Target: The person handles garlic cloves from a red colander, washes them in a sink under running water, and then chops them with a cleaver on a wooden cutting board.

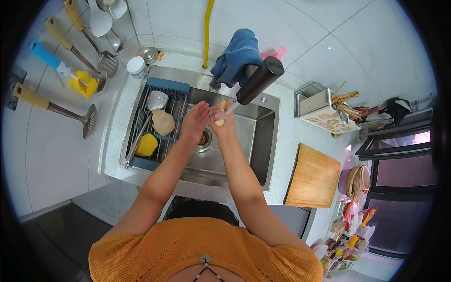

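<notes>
Over the steel sink point(239, 162), my right hand point(222, 121) is palm up beneath the faucet point(261, 80), with a few pale garlic cloves point(219, 122) in its palm and fingers. Water from the spout runs onto this hand. My left hand point(195, 121) is close beside it, palm turned up and fingers stretched out. I see nothing in the left hand. Below and between the wrists is the round drain point(204, 140).
A drying rack point(165, 143) across the sink's left side bears a tan cloth point(163, 122), a yellow sponge point(146, 144) and a long-handled turner point(157, 100). Blue cloth point(238, 54) drapes over the tap. Right of the sink are a wooden cutting board point(313, 176) and a utensil holder point(327, 109).
</notes>
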